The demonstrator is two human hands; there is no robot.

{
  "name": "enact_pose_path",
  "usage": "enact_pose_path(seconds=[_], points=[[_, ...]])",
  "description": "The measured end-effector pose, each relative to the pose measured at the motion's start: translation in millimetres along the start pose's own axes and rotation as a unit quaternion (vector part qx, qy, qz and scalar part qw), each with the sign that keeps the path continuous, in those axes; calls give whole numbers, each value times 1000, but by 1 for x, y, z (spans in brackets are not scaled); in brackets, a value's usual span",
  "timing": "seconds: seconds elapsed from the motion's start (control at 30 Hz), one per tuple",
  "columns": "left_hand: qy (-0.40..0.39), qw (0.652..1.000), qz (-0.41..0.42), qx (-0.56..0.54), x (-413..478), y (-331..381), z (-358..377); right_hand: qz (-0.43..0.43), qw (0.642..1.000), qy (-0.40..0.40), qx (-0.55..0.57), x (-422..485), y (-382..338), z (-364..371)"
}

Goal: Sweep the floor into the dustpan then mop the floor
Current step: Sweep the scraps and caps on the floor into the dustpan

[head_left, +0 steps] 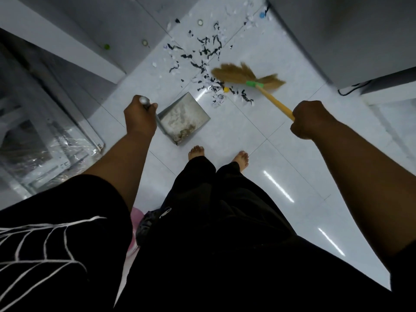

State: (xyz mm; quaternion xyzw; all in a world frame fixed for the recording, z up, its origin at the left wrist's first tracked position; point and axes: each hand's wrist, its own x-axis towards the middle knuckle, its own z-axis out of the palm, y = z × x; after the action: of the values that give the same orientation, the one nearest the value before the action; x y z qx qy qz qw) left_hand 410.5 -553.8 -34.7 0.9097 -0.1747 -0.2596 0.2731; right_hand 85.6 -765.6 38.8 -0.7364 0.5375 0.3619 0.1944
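Grey metal dustpan (183, 118), square, stands on the glossy white tiled floor (281, 154) at 3 o'clock from the left hand (140, 117), whose fingers (153, 106) curl tight around its silver handle (144, 101). The right hand (309, 119) grips the yellow stick (278, 104) of the straw broom (252, 83); its bristles (227, 74), at 10 o'clock from this hand, touch the scattered black and white paper scraps (204, 55).

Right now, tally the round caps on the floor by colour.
green cap: 1
blue cap: 1
yellow cap: 1
pale caps: 2
Total: 5 plainly visible; the shredded scraps are not counted.
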Motion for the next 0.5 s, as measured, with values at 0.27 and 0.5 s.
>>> enact_pose_path(seconds=[0.27, 0.5], points=[[-4, 1000, 2, 8, 7, -13, 3, 5, 999, 28, -15, -40, 28, 5], [-18, 999, 26, 24, 5, -12, 3, 104, 992, -13, 71, -46, 48, 11]])
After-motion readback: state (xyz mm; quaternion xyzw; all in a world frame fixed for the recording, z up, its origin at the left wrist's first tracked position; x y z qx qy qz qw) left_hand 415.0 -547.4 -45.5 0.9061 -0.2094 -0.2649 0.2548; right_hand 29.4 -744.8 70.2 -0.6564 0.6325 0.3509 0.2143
